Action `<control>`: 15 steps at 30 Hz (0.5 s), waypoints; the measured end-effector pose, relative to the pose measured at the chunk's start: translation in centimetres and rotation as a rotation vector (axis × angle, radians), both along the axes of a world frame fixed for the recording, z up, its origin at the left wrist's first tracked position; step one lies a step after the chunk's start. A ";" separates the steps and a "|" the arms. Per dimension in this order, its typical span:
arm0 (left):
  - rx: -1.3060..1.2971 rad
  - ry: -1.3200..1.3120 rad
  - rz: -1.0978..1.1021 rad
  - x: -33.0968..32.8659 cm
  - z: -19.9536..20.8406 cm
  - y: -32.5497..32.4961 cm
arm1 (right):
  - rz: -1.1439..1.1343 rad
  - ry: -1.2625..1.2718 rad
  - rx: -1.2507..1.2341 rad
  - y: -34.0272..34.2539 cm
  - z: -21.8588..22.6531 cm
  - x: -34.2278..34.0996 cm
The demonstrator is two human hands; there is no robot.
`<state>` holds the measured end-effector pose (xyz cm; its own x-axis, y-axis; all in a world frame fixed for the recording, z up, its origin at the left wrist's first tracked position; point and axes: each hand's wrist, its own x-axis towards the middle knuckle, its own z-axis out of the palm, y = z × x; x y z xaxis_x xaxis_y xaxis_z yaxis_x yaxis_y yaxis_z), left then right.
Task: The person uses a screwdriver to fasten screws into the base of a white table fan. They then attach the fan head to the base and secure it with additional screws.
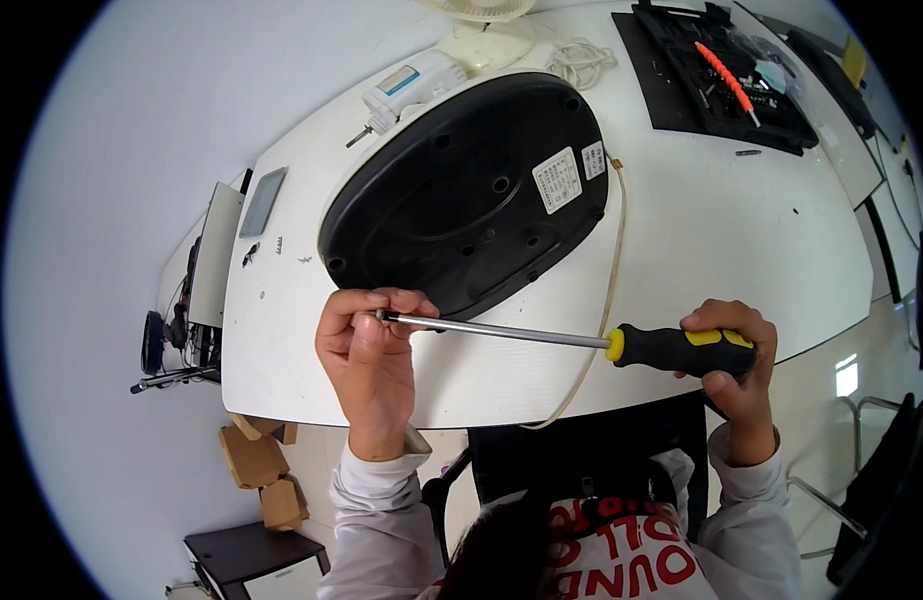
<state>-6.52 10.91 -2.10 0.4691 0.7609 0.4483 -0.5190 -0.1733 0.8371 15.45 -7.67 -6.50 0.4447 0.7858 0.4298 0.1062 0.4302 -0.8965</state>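
Observation:
My right hand [732, 350] is wrapped around the black and yellow handle of a long screwdriver [512, 331], held almost level above the table's near edge. Its metal shaft points left to my left hand [367, 345], whose thumb and fingers pinch at the tip. A tiny dark metallic piece shows there, too small to name. Just beyond my hands lies a black oval appliance base [412, 200], underside up, with screw holes and white labels. A thin pale cord [614, 260] runs along its right side and passes beneath the screwdriver shaft.
A white motor unit with a metal shaft [412, 90], a fan part [487, 40] and a coiled cable [582, 62] stand behind the base. An open black tool case [692, 70] holds an orange flexible rod [727, 82]. Small screws [279, 244] and a grey flat tray [265, 202] lie left.

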 end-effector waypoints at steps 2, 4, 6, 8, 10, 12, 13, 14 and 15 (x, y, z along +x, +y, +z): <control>-0.166 -0.083 -0.074 0.1 -0.2 -0.2 | 0.011 0.040 -0.008 -0.1 -0.2 0.1; -0.283 -0.164 -0.140 0.2 -0.3 -0.5 | -0.005 0.049 -0.004 -0.1 -0.3 0.0; -0.346 -0.233 -0.205 0.3 0.1 -0.7 | -0.013 0.056 0.005 0.0 -0.4 -0.1; -0.337 -0.245 -0.203 0.3 0.2 -0.8 | -0.013 0.064 0.020 0.1 -0.5 -0.1; -0.356 -0.260 -0.246 0.3 0.3 -0.9 | -0.018 0.057 0.022 0.1 -0.6 -0.1; -0.401 -0.273 -0.336 0.3 0.3 -0.9 | -0.009 0.067 0.014 0.2 -0.7 -0.3; -0.421 -0.276 -0.350 0.3 0.3 -0.8 | 0.002 0.079 0.005 0.2 -0.7 -0.3; -0.442 -0.278 -0.363 0.2 0.2 -0.7 | 0.012 0.092 -0.004 0.2 -0.7 -0.4; -0.468 -0.282 -0.373 0.2 0.1 -0.8 | 0.006 0.087 -0.003 0.2 -0.8 -0.5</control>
